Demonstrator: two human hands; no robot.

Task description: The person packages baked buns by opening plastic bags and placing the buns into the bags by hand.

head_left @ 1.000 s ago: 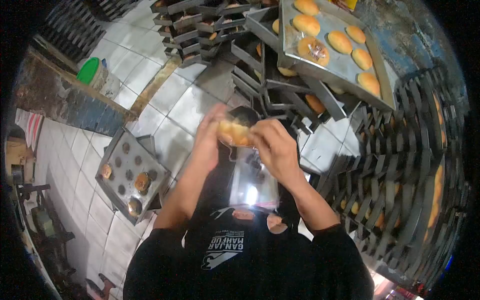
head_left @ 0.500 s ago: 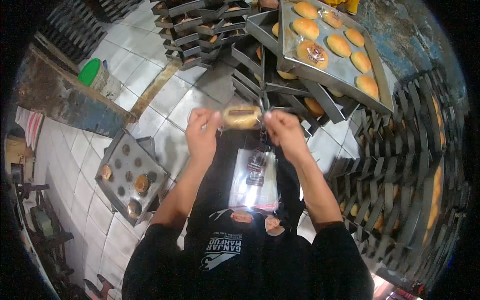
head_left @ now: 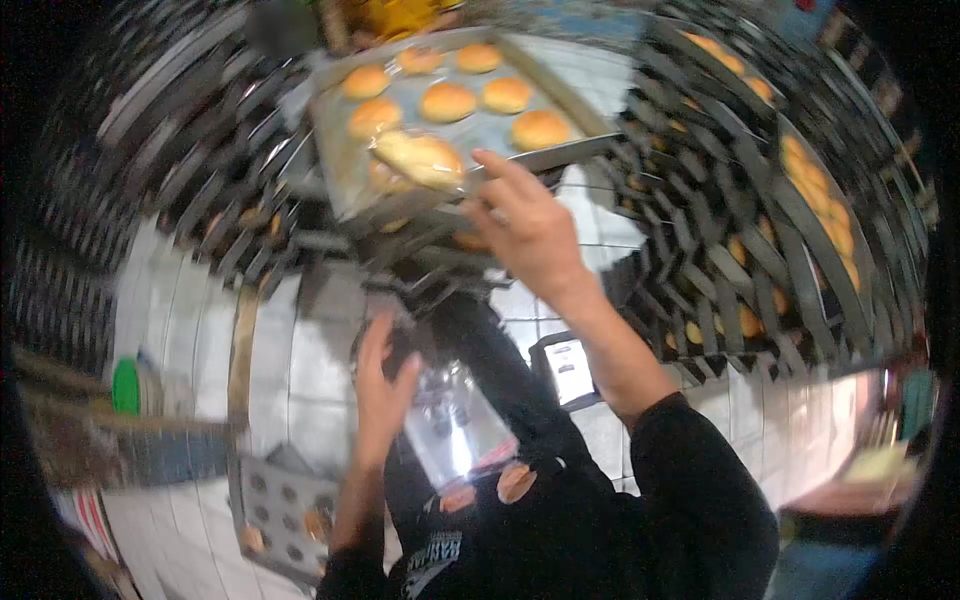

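My right hand (head_left: 530, 225) reaches over the near edge of a metal baking tray (head_left: 590, 150). Its fingers are at the end of the clear wrapper of a wrapped bun (head_left: 420, 160), which hangs tilted above another bun. Golden unwrapped buns (head_left: 447, 101) sit in the tray, with a wrapped one (head_left: 418, 60) toward the back. Lower down, my left hand (head_left: 380, 385), fingers and thumb apart, hovers beside a stack of clear plastic bags (head_left: 455, 425) on my lap. I see nothing in it.
Stacked trays with buns (head_left: 820, 210) stand at the right. A smaller tray (head_left: 285, 510) with a few buns is at lower left. On the tiled floor lie a dark device with a bright screen (head_left: 568, 370) and a green-lidded bucket (head_left: 127, 385). Yellow clothing (head_left: 400, 15) shows behind the tray.
My right hand has carried the wrapped bun from in front of me to over the tray. My left hand has let go and dropped toward the bags. The view has turned right.
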